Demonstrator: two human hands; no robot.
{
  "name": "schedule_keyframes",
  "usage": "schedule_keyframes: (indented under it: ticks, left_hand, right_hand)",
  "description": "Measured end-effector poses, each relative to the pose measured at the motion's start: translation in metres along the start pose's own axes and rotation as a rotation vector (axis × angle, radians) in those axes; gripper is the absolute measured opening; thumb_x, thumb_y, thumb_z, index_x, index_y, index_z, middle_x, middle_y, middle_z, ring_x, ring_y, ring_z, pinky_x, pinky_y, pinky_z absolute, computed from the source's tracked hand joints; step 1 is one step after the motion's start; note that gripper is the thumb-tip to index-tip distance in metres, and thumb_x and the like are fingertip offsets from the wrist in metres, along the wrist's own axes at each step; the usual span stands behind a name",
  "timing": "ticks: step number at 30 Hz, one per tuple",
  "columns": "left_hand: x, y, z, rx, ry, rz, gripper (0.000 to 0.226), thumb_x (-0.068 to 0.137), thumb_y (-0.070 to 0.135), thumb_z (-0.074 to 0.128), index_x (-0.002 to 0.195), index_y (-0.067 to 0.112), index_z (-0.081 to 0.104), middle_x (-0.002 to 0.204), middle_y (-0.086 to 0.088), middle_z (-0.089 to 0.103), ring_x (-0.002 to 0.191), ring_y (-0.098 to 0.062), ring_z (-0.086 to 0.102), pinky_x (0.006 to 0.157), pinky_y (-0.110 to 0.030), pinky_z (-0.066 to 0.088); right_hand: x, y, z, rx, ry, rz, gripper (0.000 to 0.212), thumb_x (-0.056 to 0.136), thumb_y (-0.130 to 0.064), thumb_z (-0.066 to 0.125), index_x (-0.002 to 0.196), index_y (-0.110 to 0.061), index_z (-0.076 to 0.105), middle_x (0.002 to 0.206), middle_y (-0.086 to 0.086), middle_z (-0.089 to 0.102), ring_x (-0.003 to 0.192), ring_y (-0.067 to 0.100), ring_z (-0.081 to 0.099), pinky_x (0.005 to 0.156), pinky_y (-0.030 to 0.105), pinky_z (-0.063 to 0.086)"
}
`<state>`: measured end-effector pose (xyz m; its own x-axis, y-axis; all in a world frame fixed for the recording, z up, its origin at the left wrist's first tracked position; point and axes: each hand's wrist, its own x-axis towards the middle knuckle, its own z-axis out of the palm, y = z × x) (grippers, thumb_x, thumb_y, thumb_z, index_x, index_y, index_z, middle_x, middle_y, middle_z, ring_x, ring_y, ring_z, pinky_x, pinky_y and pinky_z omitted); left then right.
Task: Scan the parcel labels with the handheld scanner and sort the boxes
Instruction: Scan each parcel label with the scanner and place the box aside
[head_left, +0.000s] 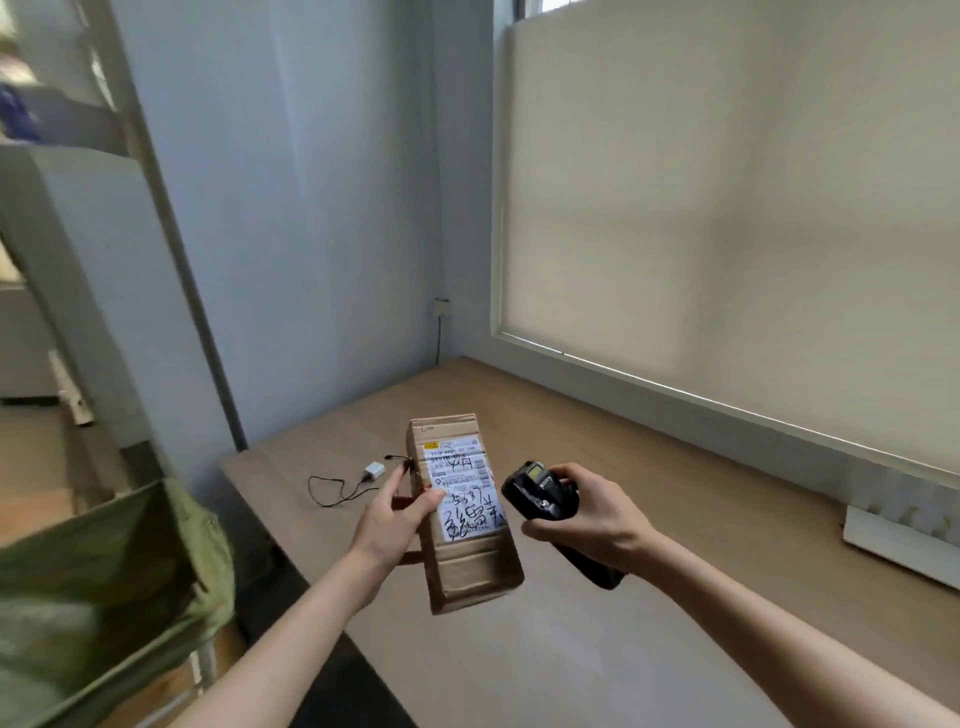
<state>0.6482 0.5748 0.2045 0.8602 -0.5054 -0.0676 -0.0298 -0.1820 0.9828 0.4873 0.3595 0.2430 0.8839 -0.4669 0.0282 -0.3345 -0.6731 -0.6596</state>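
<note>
So the cardboard box (470, 551) is held up over the wooden table (649, 519), label (465, 491) facing up. Left hand (392, 522) grips its side, thumb on the label. Right hand (589, 519) is wrapped around the black scanner (540, 496) just beside it.

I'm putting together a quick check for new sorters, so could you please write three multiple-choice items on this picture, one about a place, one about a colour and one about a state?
1. Where does the white charger lie?
A. on the table, left of the box
B. on the windowsill
C. in the green bag

2. What colour is the scanner?
A. yellow
B. black
C. white

3. How is the cardboard box held?
A. it lies flat on the table
B. the right hand carries it
C. the left hand grips it, label up

Answers:
1 A, it sits on the table with its cable.
2 B, the casing in the right hand is dark.
3 C, the thumb lies on the label.
</note>
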Motion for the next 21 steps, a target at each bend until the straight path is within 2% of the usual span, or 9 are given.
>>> schedule_keyframes:
  ticks: [4,7,10,11,12,15,17,19,21]
  left_hand:
    - [0.001,-0.012,-0.11,0.002,0.165,0.04,0.055,0.086,0.051,0.072,0.135,0.041,0.05,0.127,0.011,0.06,0.122,-0.017,0.054,0.098,-0.036,0.048]
    - [-0.003,-0.029,-0.192,0.003,0.259,0.004,0.07,0.084,0.053,0.073,0.144,0.03,0.044,0.131,0.004,0.058,0.121,-0.018,0.057,0.103,-0.04,0.05]
    - [-0.014,-0.05,-0.268,-0.003,0.345,0.008,0.061,0.081,0.056,0.073,0.134,0.037,0.05,0.124,0.011,0.064,0.103,0.001,0.063,0.076,-0.013,0.051]
    - [-0.02,-0.056,-0.29,-0.011,0.371,0.004,0.065,0.08,0.056,0.074,0.137,0.036,0.05,0.128,0.013,0.062,0.103,0.004,0.061,0.077,-0.01,0.047]
    - [-0.025,-0.063,-0.311,-0.02,0.396,-0.008,0.072,0.08,0.054,0.074,0.144,0.033,0.048,0.133,0.015,0.057,0.107,0.004,0.058,0.084,-0.011,0.045]
    - [-0.038,-0.084,-0.363,-0.022,0.419,-0.069,0.077,0.085,0.042,0.075,0.152,0.033,0.038,0.144,0.013,0.045,0.127,-0.005,0.041,0.112,-0.034,0.035]
    - [-0.047,-0.095,-0.39,-0.028,0.439,-0.088,0.076,0.086,0.037,0.075,0.152,0.036,0.037,0.154,0.005,0.042,0.125,-0.003,0.041,0.114,-0.037,0.031]
    - [-0.052,-0.105,-0.414,-0.027,0.468,-0.087,0.072,0.087,0.036,0.074,0.15,0.04,0.038,0.155,0.004,0.04,0.113,0.005,0.046,0.105,-0.03,0.035]
    - [-0.052,-0.118,-0.435,-0.022,0.505,-0.105,0.071,0.088,0.036,0.073,0.15,0.041,0.038,0.157,0.004,0.038,0.129,-0.008,0.047,0.109,-0.035,0.037]
  right_hand:
    - [0.047,-0.097,0.08,0.179,-0.129,-0.1,0.055,0.073,-0.042,0.089,0.12,-0.031,0.061,0.107,-0.01,0.071,0.093,0.008,0.069,0.087,0.03,0.058]
    - [0.069,-0.161,0.141,0.307,-0.28,-0.144,0.049,0.076,-0.034,0.092,0.115,-0.032,0.062,0.107,-0.008,0.07,0.086,0.004,0.072,0.072,0.016,0.056]
    - [0.085,-0.215,0.2,0.38,-0.382,-0.184,0.05,0.077,-0.032,0.092,0.118,-0.028,0.063,0.111,-0.002,0.072,0.089,0.009,0.074,0.077,0.021,0.059]
    - [0.089,-0.231,0.219,0.401,-0.408,-0.196,0.051,0.076,-0.032,0.092,0.118,-0.028,0.063,0.112,-0.002,0.071,0.09,0.01,0.074,0.078,0.023,0.06]
    - [0.092,-0.247,0.236,0.417,-0.439,-0.207,0.053,0.075,-0.034,0.093,0.117,-0.029,0.062,0.113,-0.003,0.07,0.09,0.01,0.074,0.077,0.022,0.06]
    - [0.102,-0.287,0.285,0.413,-0.552,-0.242,0.066,0.071,-0.038,0.094,0.126,-0.025,0.058,0.117,-0.003,0.07,0.092,0.011,0.075,0.074,0.021,0.059]
    - [0.109,-0.307,0.315,0.397,-0.605,-0.265,0.07,0.073,-0.031,0.094,0.132,-0.02,0.057,0.117,-0.002,0.071,0.093,0.008,0.075,0.075,0.021,0.059]
    - [0.118,-0.324,0.344,0.386,-0.647,-0.284,0.072,0.074,-0.027,0.094,0.135,-0.017,0.055,0.118,-0.001,0.071,0.094,0.007,0.075,0.076,0.021,0.06]
    - [0.129,-0.338,0.373,0.373,-0.67,-0.303,0.076,0.073,-0.027,0.094,0.137,-0.014,0.055,0.12,0.001,0.071,0.1,0.012,0.074,0.087,0.028,0.061]
